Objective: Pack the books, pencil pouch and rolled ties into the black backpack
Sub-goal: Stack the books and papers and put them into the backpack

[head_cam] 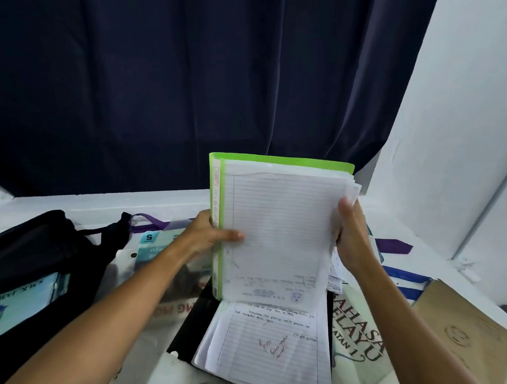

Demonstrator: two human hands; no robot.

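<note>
Black backpack (20, 254) lies at left on white desk (103, 203), printed book tucked in its opening. Left hand (211, 236) fingers clamped on green folder (219, 195) spine, folder upright above desk centre. Right hand (353, 236) fingers clamped on folder's loose lined pages. Bahasa Melayu book (359, 335), brown book (460, 326) lie right.

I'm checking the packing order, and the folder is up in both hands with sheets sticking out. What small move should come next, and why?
Probably tap the green folder down to square its loose sheets before swinging it left to the backpack. The left hand grips its spine side and the right hand its fanned page edges, which jut past the cover. More loose sheets lie below it.
</note>
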